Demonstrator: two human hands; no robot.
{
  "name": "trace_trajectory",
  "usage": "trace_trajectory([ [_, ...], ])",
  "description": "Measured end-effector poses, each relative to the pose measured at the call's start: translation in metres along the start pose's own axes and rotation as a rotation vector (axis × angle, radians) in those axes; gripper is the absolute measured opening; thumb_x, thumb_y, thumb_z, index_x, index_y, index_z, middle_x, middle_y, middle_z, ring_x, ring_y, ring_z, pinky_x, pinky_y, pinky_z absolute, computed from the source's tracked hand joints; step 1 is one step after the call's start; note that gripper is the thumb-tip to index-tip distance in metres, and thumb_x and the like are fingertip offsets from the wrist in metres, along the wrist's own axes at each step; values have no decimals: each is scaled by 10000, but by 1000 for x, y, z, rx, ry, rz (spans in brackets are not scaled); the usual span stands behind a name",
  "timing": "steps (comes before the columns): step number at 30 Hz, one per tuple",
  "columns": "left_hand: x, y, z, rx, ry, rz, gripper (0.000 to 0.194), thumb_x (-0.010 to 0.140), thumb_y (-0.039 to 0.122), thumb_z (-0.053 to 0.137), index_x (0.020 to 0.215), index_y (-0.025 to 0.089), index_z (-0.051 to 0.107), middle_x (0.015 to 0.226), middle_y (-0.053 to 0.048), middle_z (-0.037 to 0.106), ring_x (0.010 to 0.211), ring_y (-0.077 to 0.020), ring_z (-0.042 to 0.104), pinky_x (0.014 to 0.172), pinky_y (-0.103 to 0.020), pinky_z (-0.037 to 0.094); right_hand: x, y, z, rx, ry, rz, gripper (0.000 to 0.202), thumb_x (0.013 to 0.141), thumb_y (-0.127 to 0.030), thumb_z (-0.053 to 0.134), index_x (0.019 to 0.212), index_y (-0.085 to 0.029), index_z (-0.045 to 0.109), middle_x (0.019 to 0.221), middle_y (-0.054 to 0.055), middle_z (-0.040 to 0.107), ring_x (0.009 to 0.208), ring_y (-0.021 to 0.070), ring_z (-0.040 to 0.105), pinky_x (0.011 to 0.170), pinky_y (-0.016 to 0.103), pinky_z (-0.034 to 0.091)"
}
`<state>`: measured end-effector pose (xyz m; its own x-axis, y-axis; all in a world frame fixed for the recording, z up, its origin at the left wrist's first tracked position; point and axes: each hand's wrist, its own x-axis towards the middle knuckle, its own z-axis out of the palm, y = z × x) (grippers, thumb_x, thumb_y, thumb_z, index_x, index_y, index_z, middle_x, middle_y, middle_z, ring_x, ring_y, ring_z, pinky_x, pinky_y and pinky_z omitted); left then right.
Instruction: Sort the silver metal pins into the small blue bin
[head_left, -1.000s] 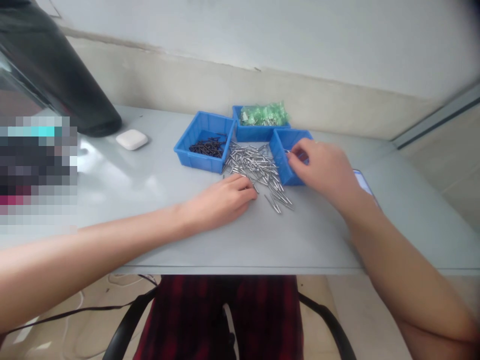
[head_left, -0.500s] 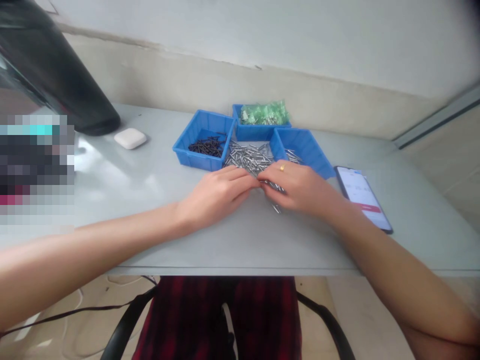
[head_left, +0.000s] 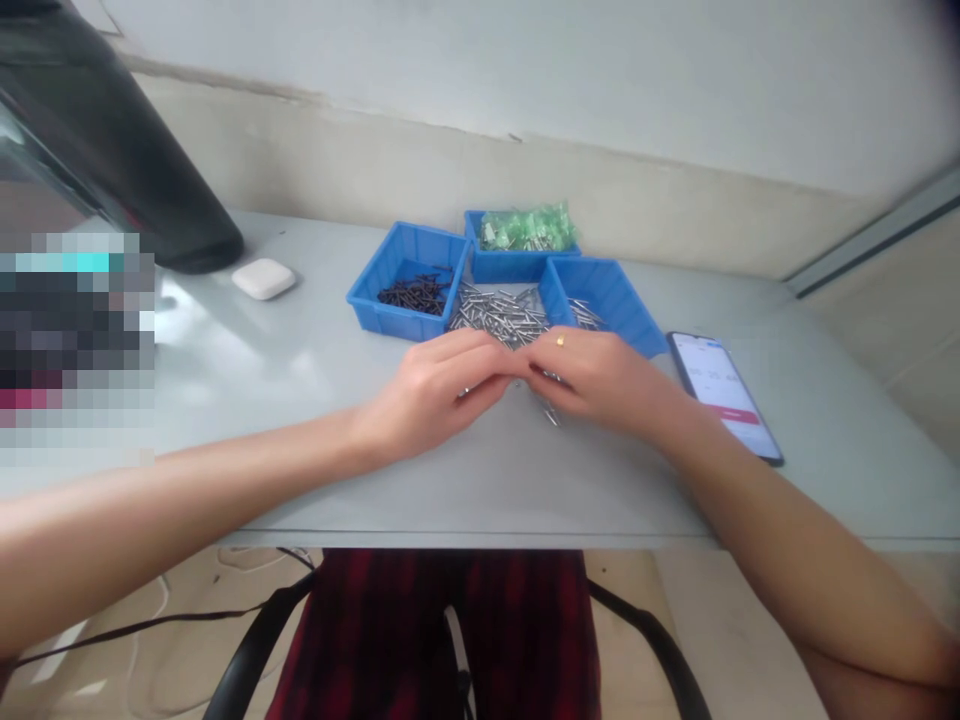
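- The right hand (head_left: 581, 375) was inside the right bin (head_left: 628, 305) a second ago; now it is over the near side of the pile of silver pins (head_left: 501, 312), its fingertips meeting those of the left hand (head_left: 442, 385).
- Both hands are half-closed, fingers curled down — a shiny bit shows at the left fingers, but I cannot tell what either hand grips.
- The pile lies loose on the grey table (head_left: 262, 400), between the left bin (head_left: 397, 318) and the right bin; a few pins stick out below the right hand.
- The right bin holds a small group of silver pins; the left bin holds dark screws (head_left: 416, 294).
- The back bin (head_left: 521, 266) holds a green plastic bag (head_left: 529, 228) with metal pieces.
- The phone (head_left: 724, 395), lit, lies beside the right forearm — largely covered by that arm earlier.
- A white case (head_left: 264, 279) sits near a black cylinder (head_left: 172, 205).
- The hands hide the pile's near edge.
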<state>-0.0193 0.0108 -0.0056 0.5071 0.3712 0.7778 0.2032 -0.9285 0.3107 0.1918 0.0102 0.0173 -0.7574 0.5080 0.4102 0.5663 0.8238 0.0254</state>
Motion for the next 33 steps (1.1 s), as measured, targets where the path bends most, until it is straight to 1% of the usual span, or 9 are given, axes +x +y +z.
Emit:
trace_trajectory([
  [4, 0, 0, 1, 13, 22, -32, 141, 872, 75, 541, 942, 158, 632, 872, -36, 689, 788, -114, 641, 702, -227, 520, -1, -1, -1, 32, -52, 33, 134, 896, -201, 482, 922, -159, 607, 787, 31, 643, 739, 161, 600, 622, 259, 409],
  [6, 0, 0, 1, 22, 39, -31, 146, 868, 70, 548, 944, 161, 632, 878, -32, 693, 783, -110, 643, 700, -223, 522, -2, -1, -1, 39, -65, 20, 121, 885, -205, 496, 924, -159, 601, 774, 26, 635, 725, 157, 594, 612, 257, 400],
  [10, 1, 0, 1, -21, 49, -23, 158, 865, 56, 544, 946, 159, 631, 886, -35, 694, 800, -112, 649, 711, -225, 531, -2, -2, -1, 19, -25, -38, 141, 903, -216, 485, 830, -148, 584, 715, 23, 610, 652, 138, 561, 583, 252, 385],
  [13, 0, 1, 0, -38, 33, -22, 162, 858, 46, 549, 950, 152, 631, 890, -41, 692, 807, -112, 649, 715, -222, 533, -1, -3, -1, 7, -9, -36, 173, 914, -203, 461, 798, -154, 579, 700, 24, 611, 649, 140, 564, 580, 251, 386],
  [18, 0, 1, 0, -36, 37, -15, 167, 859, 50, 553, 951, 166, 628, 895, -33, 692, 812, -110, 653, 717, -218, 534, -1, -2, -1, 37, -51, 23, 144, 907, -217, 473, 883, -161, 603, 756, 28, 646, 696, 153, 596, 595, 255, 398],
  [21, 0, 2, -1, -44, 33, -26, 157, 867, 62, 546, 946, 173, 625, 884, -27, 688, 805, -108, 653, 711, -215, 533, -1, -3, 0, 48, -78, 22, 138, 897, -227, 504, 944, -156, 613, 792, 31, 663, 710, 155, 608, 607, 258, 409],
  [27, 0, 3, -2, -57, -2, -52, 156, 884, 86, 521, 951, 181, 626, 892, -33, 683, 810, -113, 644, 724, -230, 531, 0, -3, -1, 33, -54, 23, 160, 908, -208, 457, 888, -170, 611, 763, 30, 665, 715, 159, 613, 607, 257, 411],
  [30, 0, 3, -2, -57, -17, -91, 140, 885, 115, 537, 985, 181, 609, 863, -26, 656, 741, -103, 610, 685, -231, 516, 0, -4, -2, 3, -40, 20, 165, 911, -210, 454, 876, -162, 608, 734, 25, 651, 683, 153, 600, 586, 254, 392],
  [33, 2, 4, -2, -53, -64, -181, 145, 873, 157, 574, 1017, 169, 587, 849, -17, 621, 675, -88, 563, 661, -230, 499, 0, -5, -2, -14, -7, -8, 194, 925, -222, 438, 869, -147, 608, 721, 30, 643, 658, 146, 589, 572, 254, 384],
])
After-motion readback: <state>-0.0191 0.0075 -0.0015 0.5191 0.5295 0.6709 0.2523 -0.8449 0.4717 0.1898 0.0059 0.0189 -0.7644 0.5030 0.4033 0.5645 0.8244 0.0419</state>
